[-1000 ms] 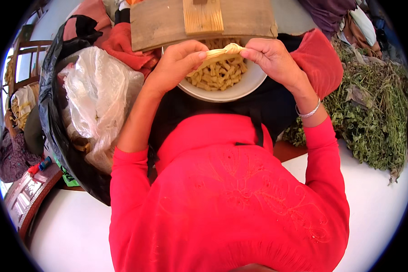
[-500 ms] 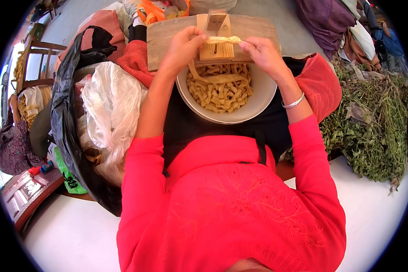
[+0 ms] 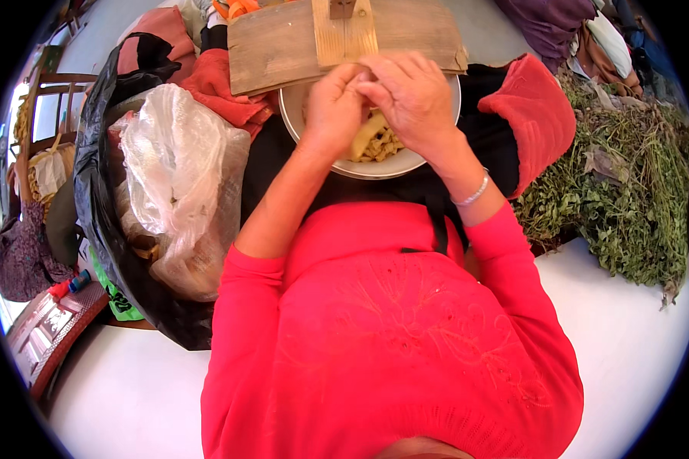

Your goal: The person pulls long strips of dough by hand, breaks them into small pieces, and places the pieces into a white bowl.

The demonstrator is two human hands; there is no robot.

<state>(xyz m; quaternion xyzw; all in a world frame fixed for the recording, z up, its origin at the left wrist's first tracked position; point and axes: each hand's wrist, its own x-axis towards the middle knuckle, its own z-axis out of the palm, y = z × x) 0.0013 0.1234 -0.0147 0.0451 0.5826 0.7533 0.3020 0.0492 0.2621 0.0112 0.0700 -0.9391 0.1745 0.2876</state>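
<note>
Both hands meet above a white bowl (image 3: 407, 166) on my lap. My left hand (image 3: 335, 111) has its fingers curled closed, and a pale yellow strip (image 3: 366, 134) hangs beneath it into the bowl. Against it presses my right hand (image 3: 412, 103), fingers bent over and slightly blurred; the hands hide most of the strip between them. Short, chopped tan-yellow pieces (image 3: 378, 147) lie in the bowl. Just beyond the hands, a wooden board (image 3: 272, 52) spans the bowl's far side, carrying a lighter wood block (image 3: 344, 38) with a brown upright piece at its top.
On the left stands a black plastic bag (image 3: 103, 199) with a clear plastic bag (image 3: 184, 183) in it. A heap of dried green plants (image 3: 620, 176) lies at right. Red cloth (image 3: 532, 107) covers my knee. Another person's patterned sleeve (image 3: 29, 252) shows at far left.
My hands have come together and moved down over the bowl; before, they were apart, stretching the twisted strip before the block. The board and bowl now sit higher in view.
</note>
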